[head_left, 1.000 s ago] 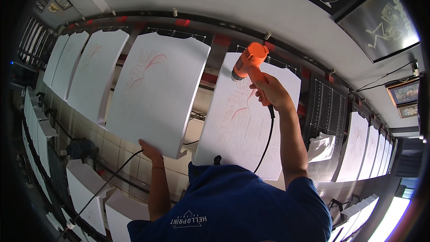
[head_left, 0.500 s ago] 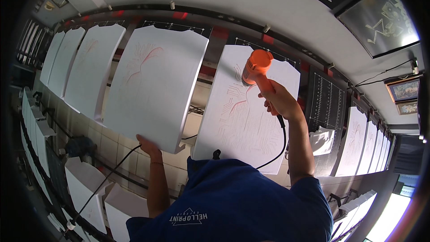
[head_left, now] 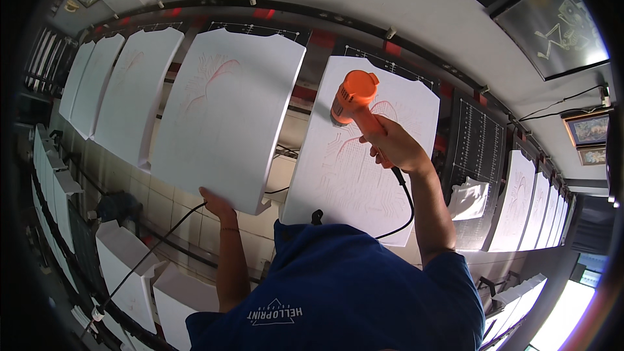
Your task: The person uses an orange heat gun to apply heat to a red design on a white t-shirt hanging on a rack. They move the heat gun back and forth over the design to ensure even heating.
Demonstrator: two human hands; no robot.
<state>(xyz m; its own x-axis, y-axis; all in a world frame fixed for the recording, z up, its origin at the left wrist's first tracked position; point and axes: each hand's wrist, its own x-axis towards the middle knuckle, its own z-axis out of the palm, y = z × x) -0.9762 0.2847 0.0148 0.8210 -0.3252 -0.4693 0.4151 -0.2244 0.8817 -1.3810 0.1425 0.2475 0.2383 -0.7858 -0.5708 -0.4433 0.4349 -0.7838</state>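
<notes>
The right hand (head_left: 398, 145) has its fingers wrapped around the handle of an orange heat gun (head_left: 359, 91), nozzle angled down over a white fabric panel (head_left: 312, 182) with red line prints, near the left edge of its black platen (head_left: 383, 66), toward the far end. The left hand (head_left: 218, 205) is at the near edge of the neighbouring white panel (head_left: 227, 123), beside a black cord (head_left: 158, 251); I cannot tell what its partly hidden fingers grip.

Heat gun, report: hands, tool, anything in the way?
Right hand gripping orange heat gun, nozzle facing red-patterned white panel. Left hand at black cord, grip unclear. Gun's cord loops across panel's lower right in view.
</notes>
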